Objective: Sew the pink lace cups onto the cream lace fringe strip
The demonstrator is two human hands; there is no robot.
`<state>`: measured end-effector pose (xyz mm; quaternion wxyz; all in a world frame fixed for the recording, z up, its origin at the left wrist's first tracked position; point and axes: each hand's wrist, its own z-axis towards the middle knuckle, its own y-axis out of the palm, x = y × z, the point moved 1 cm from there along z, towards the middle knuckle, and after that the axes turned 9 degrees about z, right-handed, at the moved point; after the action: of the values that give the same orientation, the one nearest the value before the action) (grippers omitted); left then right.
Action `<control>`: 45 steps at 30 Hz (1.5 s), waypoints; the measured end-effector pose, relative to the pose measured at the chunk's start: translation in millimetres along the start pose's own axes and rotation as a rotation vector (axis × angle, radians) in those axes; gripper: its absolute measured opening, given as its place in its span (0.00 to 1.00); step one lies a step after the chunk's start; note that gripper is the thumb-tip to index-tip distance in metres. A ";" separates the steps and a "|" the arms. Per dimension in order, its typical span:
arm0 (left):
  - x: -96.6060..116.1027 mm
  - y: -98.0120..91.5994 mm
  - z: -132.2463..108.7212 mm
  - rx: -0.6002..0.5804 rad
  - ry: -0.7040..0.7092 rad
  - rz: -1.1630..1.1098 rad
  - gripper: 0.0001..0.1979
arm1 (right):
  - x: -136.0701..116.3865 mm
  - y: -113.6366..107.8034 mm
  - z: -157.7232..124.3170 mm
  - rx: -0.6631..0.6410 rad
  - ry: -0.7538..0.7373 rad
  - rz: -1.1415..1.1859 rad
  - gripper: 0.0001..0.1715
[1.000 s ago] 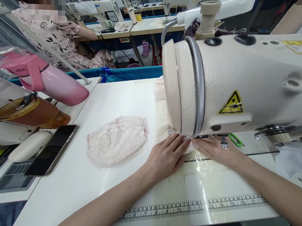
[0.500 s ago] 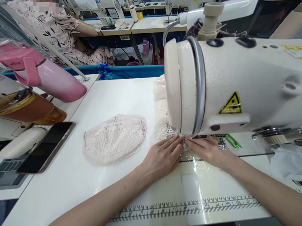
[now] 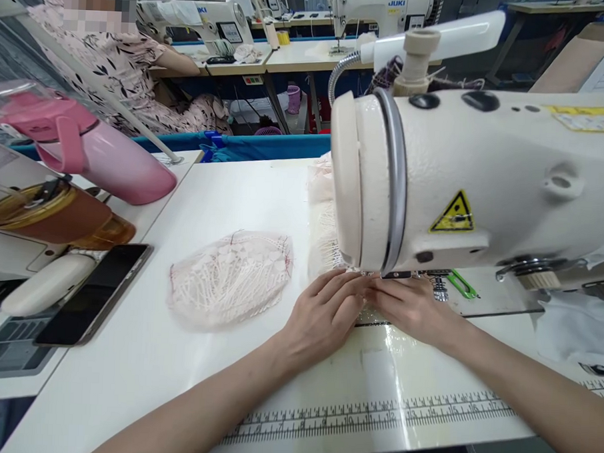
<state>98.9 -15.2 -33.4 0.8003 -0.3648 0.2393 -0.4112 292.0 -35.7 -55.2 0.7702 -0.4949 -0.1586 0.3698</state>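
Observation:
My left hand (image 3: 325,313) lies flat with fingers stretched out on a strip of white lace (image 3: 323,235) under the head of a cream sewing machine (image 3: 464,180). My right hand (image 3: 408,306) rests beside it, fingers pressed on the same lace close to the needle area, which the machine head hides. The fingertips of both hands almost meet. A finished white lace piece (image 3: 230,277) with red stitching lies on the white table (image 3: 223,190) to the left of my hands.
A black phone (image 3: 96,292), a brown bottle (image 3: 52,217) and a pink flask (image 3: 92,154) lie at the left. A green clip (image 3: 460,283) sits behind my right hand. A ruler strip (image 3: 374,411) runs along the front edge. A person sits at a machine far left.
The lace strip has fed further back under the machine. Both hands have edged closer together near the needle.

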 end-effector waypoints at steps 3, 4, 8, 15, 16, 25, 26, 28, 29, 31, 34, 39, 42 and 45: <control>-4.3 0.4 -1.7 -0.095 -0.036 -0.032 0.19 | -3.3 -3.5 2.2 0.003 -0.030 0.021 0.12; -5.7 1.0 -3.0 -0.150 -0.039 -0.038 0.20 | -4.4 -4.8 2.9 0.006 -0.029 0.026 0.12; -8.6 3.0 -8.1 -0.234 -0.017 0.005 0.19 | -7.1 -6.9 3.9 0.040 -0.024 0.017 0.13; -6.3 3.2 -7.7 -0.222 -0.033 0.046 0.17 | -3.3 -2.8 2.6 0.020 -0.047 0.020 0.12; -6.0 3.1 -7.2 -0.228 -0.040 0.045 0.17 | -2.8 -2.5 2.3 0.027 -0.044 0.016 0.12; -3.8 2.5 -4.4 -0.239 -0.060 0.054 0.17 | -2.4 -5.4 0.8 0.022 -0.010 -0.013 0.12; -3.6 2.5 -4.0 -0.243 -0.059 0.053 0.17 | -2.4 -6.0 0.8 0.028 -0.011 -0.031 0.12; -3.3 2.4 -3.1 -0.247 -0.057 0.053 0.17 | -2.3 -7.2 0.5 0.035 -0.021 -0.075 0.12; -3.1 2.4 -2.7 -0.243 -0.055 0.053 0.17 | -2.3 -7.8 0.4 0.040 -0.031 -0.100 0.12; -2.7 2.2 -2.0 -0.236 -0.053 0.052 0.17 | -2.2 -9.0 0.2 0.059 -0.044 -0.143 0.11; -2.4 2.1 -1.5 -0.243 -0.057 0.051 0.17 | -2.3 -11.4 0.8 0.085 -0.044 -0.178 0.10; -2.2 2.6 -2.0 -0.247 -0.050 0.060 0.17 | -2.5 -17.8 2.4 0.132 0.011 -0.237 0.11; -1.9 4.6 -4.4 -0.241 -0.034 0.086 0.17 | -1.7 -23.6 3.5 0.106 0.062 -0.168 0.11; -1.4 6.5 -7.4 -0.237 -0.018 0.118 0.18 | -1.5 -31.3 6.2 0.083 0.081 -0.072 0.17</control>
<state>96.2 -14.4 -43.0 0.7766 -0.4455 0.3001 -0.3290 300.1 -40.1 -24.6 0.8085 -0.4711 -0.1296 0.3280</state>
